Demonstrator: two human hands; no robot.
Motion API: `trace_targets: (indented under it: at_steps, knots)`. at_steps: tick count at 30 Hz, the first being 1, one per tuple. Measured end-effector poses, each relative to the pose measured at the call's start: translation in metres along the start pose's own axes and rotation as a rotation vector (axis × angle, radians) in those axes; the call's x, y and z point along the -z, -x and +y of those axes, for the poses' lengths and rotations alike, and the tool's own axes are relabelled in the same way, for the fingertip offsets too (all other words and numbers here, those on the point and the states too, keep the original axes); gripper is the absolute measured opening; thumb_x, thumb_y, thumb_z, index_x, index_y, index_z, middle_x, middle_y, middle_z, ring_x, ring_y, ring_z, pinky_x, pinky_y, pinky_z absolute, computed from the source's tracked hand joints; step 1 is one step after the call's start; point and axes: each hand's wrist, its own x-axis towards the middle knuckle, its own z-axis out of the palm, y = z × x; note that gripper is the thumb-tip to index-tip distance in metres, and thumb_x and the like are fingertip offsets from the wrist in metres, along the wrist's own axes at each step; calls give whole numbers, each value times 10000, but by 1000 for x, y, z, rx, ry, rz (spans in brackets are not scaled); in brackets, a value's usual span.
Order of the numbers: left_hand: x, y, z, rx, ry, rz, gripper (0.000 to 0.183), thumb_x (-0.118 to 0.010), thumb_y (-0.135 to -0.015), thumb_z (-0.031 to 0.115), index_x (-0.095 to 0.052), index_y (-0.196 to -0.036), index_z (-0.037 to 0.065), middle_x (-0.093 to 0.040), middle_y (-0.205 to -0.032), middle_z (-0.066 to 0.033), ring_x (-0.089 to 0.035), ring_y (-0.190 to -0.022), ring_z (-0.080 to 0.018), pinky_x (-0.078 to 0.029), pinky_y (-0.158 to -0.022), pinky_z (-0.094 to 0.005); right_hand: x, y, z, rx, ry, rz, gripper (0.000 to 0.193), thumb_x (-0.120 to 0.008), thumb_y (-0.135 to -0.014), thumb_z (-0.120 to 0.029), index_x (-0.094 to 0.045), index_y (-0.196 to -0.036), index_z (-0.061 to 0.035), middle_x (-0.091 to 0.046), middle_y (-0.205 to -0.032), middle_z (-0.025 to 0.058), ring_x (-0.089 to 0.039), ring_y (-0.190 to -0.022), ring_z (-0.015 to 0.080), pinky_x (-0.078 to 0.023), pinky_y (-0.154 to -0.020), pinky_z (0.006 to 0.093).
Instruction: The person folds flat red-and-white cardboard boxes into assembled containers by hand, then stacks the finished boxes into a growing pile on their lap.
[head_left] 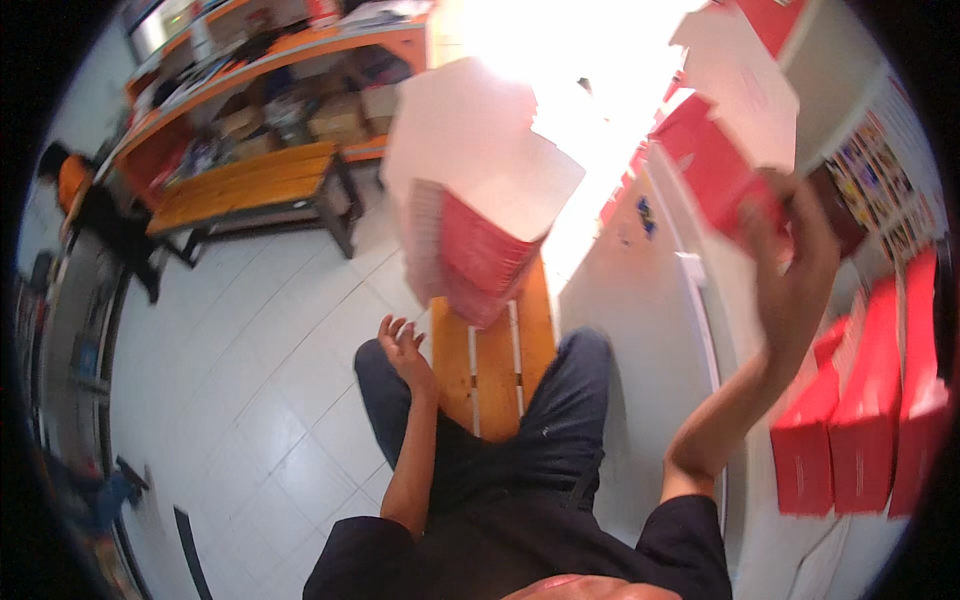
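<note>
A tall stack of red-and-white cardboard box blanks [490,245] stands on the slatted wooden bench [476,372] between my knees, its top sheet showing a pale inner side. My left hand [406,356] hovers above my left knee, just short of the stack, with fingers apart and nothing in them. Out to the right, my right hand [785,235] is closed on the red part of a cardboard box [705,160], whose large white flap stands up behind it. The fingertips are partly blurred. Glare washes out the far side of both the stack and the box.
Beside my right leg stands a white appliance-like cabinet [640,320]. Several red boxes [865,410] stand in a row at the right. Farther left are another wooden bench [250,185] and an orange shelf unit [400,45] full of goods. A person [85,205] is at the far left.
</note>
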Motion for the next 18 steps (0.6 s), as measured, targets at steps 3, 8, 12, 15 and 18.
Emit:
trace_targets:
  at_steps: [3,8,12,15,18]
  knots:
    - [21,12,68,-346,81,-172,559,-687,-924,374,-470,-1346,80,-530,-1283,-97,-534,-1191,-233,-470,-956,-387,-80,54,-71,423,-19,-195,250,-690,-814,-51,-678,-1064,-49,-638,-889,55,-607,-838,173,-456,-776,332]
    - [46,48,163,-785,277,-149,1179,-789,-659,748,-251,-1490,107,-319,-1524,-176,-376,-1398,-324,-328,-1155,-495,-168,140,-131,689,-411,-521,312,-719,-765,-141,-669,-1070,-101,-585,-836,-7,-579,-782,162,-396,-754,363]
    - [105,70,181,-593,-114,-137,1530,-846,-444,804,-74,-1566,106,-225,-1586,-167,-282,-1469,-332,-263,-1194,-501,-220,185,-149,618,-718,-697,346,-685,-788,-139,-638,-1128,-90,-578,-865,25,-581,-850,198,-384,-776,371]
    - [161,84,176,-326,-378,-290,1473,-933,-515,635,-79,-1585,92,-260,-1564,-129,-258,-1479,-283,-268,-1196,-462,-244,201,-150,568,-857,-822,355,-665,-799,-113,-633,-1149,-66,-621,-930,69,-603,-923,239,-402,-851,420]
    - [181,97,172,-42,-503,-343,1210,-940,-649,453,-212,-1554,114,-318,-1504,-96,-318,-1427,-223,-328,-1159,-410,-263,217,-140,449,-1005,-928,341,-636,-829,-78,-629,-1168,-43,-640,-1045,123,-601,-1041,311,-395,-979,481]
